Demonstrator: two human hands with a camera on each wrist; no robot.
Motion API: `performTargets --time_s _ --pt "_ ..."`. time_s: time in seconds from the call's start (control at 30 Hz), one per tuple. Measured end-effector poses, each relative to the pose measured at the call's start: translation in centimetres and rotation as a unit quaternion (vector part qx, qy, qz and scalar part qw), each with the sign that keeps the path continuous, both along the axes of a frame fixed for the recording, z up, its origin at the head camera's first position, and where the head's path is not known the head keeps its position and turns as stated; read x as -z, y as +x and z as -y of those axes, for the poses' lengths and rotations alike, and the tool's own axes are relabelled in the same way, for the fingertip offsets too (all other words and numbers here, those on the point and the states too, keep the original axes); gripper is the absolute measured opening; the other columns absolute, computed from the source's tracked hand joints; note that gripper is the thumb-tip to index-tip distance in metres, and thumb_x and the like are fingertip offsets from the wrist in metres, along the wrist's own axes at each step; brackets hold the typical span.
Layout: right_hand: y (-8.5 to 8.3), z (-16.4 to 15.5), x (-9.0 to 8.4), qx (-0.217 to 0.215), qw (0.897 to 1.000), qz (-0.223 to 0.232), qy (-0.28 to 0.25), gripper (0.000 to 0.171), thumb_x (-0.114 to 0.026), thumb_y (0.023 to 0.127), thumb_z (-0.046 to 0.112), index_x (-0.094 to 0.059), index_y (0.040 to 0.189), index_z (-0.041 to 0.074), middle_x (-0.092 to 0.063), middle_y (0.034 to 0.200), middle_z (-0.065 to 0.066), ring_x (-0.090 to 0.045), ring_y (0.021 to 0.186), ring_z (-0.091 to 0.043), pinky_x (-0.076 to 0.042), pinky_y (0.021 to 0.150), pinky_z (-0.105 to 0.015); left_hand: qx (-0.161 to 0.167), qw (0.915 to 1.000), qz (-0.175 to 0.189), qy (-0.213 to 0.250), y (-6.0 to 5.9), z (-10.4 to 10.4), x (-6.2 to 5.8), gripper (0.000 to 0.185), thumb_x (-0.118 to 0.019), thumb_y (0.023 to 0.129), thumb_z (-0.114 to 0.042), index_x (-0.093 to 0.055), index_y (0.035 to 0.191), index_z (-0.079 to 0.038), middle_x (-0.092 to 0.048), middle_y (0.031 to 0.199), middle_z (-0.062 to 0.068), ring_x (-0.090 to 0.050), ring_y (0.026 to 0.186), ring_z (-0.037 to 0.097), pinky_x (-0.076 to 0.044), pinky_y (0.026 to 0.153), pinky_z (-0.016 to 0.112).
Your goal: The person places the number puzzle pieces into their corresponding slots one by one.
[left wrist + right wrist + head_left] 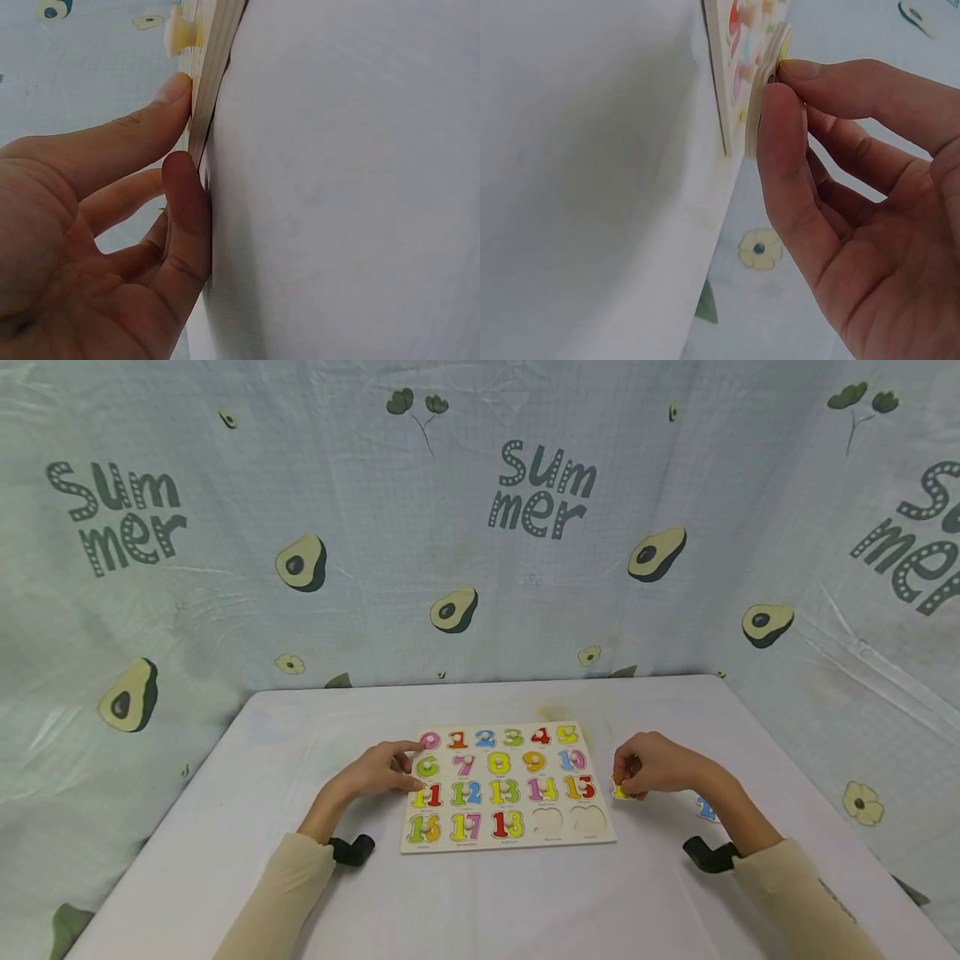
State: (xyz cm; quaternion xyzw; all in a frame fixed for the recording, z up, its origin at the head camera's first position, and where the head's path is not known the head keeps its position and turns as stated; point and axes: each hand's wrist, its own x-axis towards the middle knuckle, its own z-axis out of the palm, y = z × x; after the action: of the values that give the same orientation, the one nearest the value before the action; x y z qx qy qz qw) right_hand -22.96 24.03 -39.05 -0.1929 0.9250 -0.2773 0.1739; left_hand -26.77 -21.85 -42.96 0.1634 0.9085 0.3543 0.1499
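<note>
A: Where's your left hand (378,771)?

B: At 9 o'clock of the puzzle board (507,841), thumb and fingers (184,202) pressed flat vs its left edge. Fingers fairly straight, nothing curled round the board. Left wrist view shows the edge (214,71) w/ a knob (178,31) sticking up behind.

A: And your right hand (654,766)?

B: At 3 o'clock, just off the board's right edge. You're pinching a small yellow number piece (621,791) btw thumb and forefinger (784,142). Piece sits right beside the board, low on the table (480,893). Can't tell if it touches the board.

A: Board status?

B: Middle of the table, nos. 0–18 seated. Two empty slots (567,821) at its 4–5 o'clock corner, bottom row.

A: Anything else?

B: A blue piece (706,810) lies on the table beyond your right wrist, approx 3 o'clock, well apart from the board. Avocado-print cloth (480,527) at 12 o'clock.
</note>
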Motion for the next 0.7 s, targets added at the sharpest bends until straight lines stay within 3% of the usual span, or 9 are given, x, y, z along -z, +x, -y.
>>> performTargets --time_s 0.7 --pt "-0.6 6.4 0.5 -0.077 0.997 -0.009 -0.023 0.009 -0.074 0.082 0.0 -0.069 0.081 0.008 -0.064 0.071 0.003 -0.058 0.061 -0.009 -0.052 0.06 -0.024 -0.016 0.9998 0.011 0.003 -0.3 -0.1 0.3 0.071 -0.083 0.087 -0.018 -0.052 0.15 -0.004 -0.058 0.102 0.01 -0.053 0.089 0.02 -0.043 0.074 0.03"
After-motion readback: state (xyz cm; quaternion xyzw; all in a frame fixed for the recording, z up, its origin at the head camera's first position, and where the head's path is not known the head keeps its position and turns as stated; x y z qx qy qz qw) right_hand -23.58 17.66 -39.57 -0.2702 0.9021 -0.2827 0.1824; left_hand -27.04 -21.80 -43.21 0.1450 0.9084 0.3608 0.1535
